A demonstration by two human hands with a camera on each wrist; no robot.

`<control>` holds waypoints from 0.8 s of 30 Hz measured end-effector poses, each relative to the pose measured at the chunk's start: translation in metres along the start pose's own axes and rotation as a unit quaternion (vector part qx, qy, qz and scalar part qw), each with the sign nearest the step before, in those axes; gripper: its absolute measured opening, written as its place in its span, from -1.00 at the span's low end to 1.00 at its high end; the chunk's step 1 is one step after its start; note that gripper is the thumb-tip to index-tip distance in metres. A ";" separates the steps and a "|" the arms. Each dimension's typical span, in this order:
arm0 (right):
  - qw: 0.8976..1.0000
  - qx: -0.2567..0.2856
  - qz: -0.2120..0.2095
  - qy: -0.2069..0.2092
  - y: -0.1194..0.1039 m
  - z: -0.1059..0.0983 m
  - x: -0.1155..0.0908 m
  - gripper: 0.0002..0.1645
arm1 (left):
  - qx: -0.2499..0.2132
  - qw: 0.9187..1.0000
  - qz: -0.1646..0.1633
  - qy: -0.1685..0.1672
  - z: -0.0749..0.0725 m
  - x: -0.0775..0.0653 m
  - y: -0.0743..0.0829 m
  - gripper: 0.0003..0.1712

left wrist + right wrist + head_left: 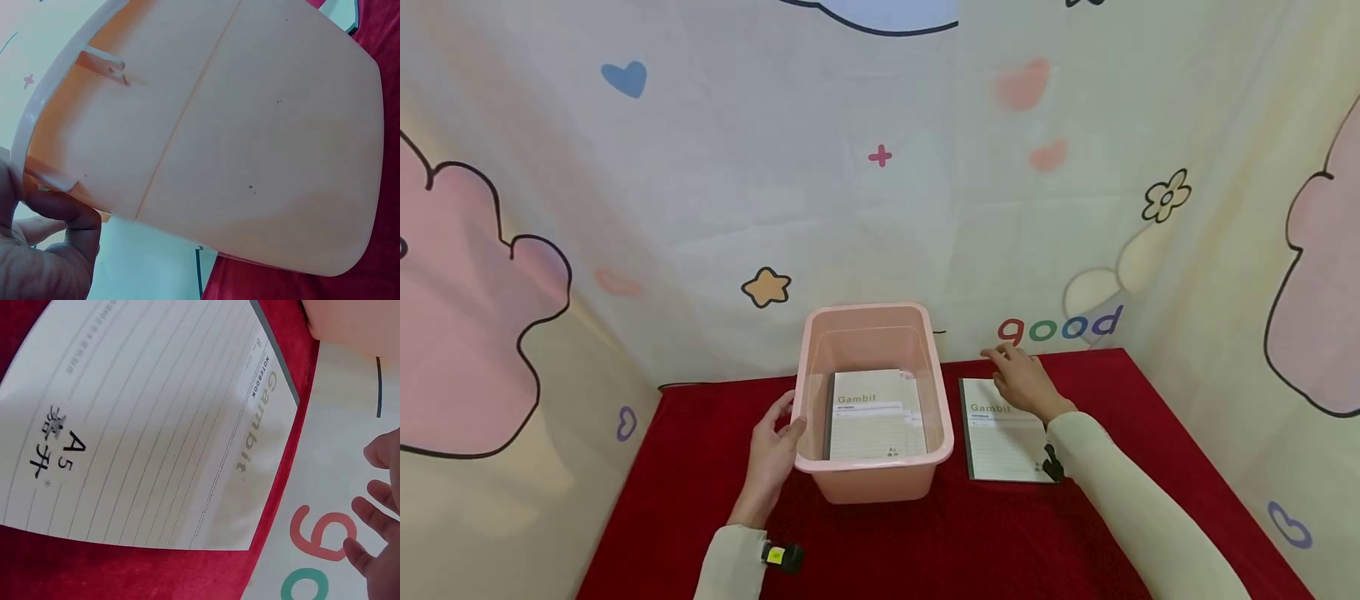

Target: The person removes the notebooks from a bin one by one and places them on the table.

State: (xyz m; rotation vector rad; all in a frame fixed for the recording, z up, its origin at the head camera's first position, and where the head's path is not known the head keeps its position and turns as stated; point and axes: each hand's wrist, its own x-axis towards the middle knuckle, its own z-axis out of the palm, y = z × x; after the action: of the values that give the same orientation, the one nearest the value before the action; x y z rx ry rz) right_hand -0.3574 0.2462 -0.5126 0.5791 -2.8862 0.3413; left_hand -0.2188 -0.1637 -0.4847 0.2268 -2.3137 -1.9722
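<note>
A pink plastic bin (872, 487) stands on the red cloth, with several pale "Gambit" notebooks (868, 425) lying inside it. My left hand (772, 454) grips the bin's left rim; in the left wrist view the curled fingers (69, 212) hold that rim beside the bin's outer wall. Right of the bin, another Gambit notebook (1003, 454) lies flat on the cloth, its dark spine to the left. Over its top right part hovers my right hand (1026, 382), fingers spread and holding nothing. The right wrist view shows this notebook (150, 425) apart from the fingers (375, 512).
Red cloth (880, 550) covers the table. A pale printed curtain (880, 225) with hearts, a star and the word "good" rises behind the table and along both sides. Dark wrist straps (782, 557) sit on both sleeves.
</note>
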 end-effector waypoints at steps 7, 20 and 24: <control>0.999 0.010 -0.011 0.043 -0.007 -0.008 -0.008 -0.41 | -0.010 1.000 0.000 0.001 0.001 0.000 0.001 -0.41; 0.993 0.017 -0.031 0.113 -0.039 -0.057 -0.025 -0.43 | -0.006 1.000 -0.009 -0.002 0.000 0.001 0.000 -0.41; 0.989 0.019 -0.048 0.141 -0.053 -0.073 -0.030 -0.44 | -0.008 1.000 -0.007 -0.001 0.001 0.001 0.000 -0.42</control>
State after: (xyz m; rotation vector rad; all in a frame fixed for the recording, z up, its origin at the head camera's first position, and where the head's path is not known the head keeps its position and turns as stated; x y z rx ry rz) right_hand -0.3001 0.2285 -0.4391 0.6179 -2.5764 0.4270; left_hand -0.2197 -0.1634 -0.4850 0.2400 -2.3022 -1.9979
